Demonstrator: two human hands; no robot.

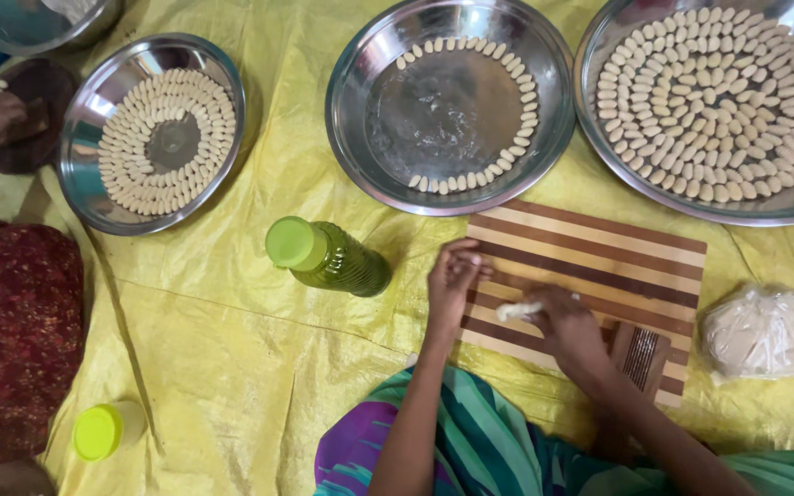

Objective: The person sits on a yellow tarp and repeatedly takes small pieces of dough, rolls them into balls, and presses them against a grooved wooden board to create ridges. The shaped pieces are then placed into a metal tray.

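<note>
Your right hand pinches a dough strip near the board's left edge, while your left hand, fingers curled, seems to hold a small piece. The right plate is full, the middle plate carries one partial ring, and bagged dough remains.

I see three round steel plates, the middle round steel plate polished and mirror-glossy, smudged at its centre. The striped wooden cutting board looks smooth and matt. The yellow plastic sheet is crinkled with a faint sheen. The green ribbed plastic bottle is glossy. The pale dough strip appears soft and matt.
</note>
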